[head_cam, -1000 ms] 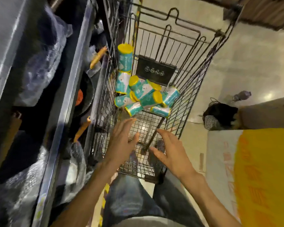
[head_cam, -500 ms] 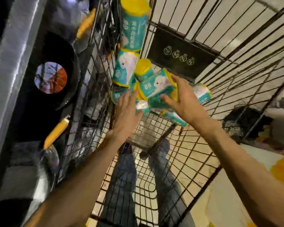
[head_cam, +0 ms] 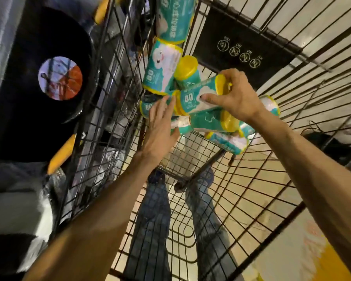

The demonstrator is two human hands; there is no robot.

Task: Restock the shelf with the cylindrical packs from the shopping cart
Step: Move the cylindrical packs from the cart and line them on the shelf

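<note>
Bare-armed and sleeveless to the elbows, the person's left hand and right hand wore nothing; faded blue jeans and dark shoes showed below.

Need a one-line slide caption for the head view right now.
Right hand grips a teal cylindrical pack in the shopping cart; left hand reaches flat toward the pile.

Teal cylindrical packs with yellow ends are lying heaped at the far left of the wire shopping cart. One pack is being held on its side above the heap, gripped by the right hand near its yellow cap. Another pack is leaning against the cart's left wall, with one more standing on end above it. A low pack is being touched by the left hand.
</note>
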